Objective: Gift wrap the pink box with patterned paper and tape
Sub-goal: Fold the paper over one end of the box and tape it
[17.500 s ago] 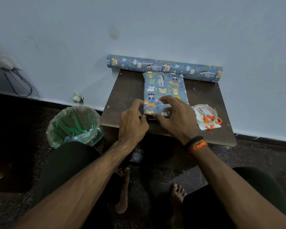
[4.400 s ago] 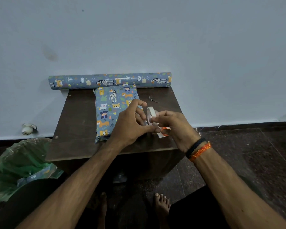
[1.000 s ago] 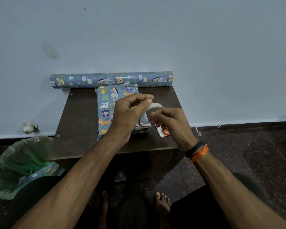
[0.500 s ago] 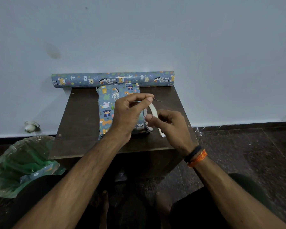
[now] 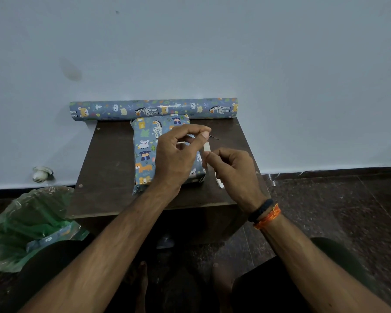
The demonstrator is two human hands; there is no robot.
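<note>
Person, seated: forearms bare, no sleeves in view. Right wrist: black band (image 5: 260,210) beside orange thread band (image 5: 268,216). Legs: dark garment (image 5: 339,263); feet bare.

Your box (image 5: 147,152) and roll (image 5: 154,108) wear the same grey-blue paper with cartoon giraffes, bears and orange cats; your table (image 5: 108,163) is dark brown; your wristbands (image 5: 265,213) are black and orange; the bag (image 5: 25,224) is green.

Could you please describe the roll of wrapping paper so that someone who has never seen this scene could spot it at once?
Find the dark wooden table against the pale wall. Along its far edge, touching the wall, lies the roll of wrapping paper. Unlike the flat wrapped box in the same animal print just before it, it is a long tube overhanging the table's left side.
</note>
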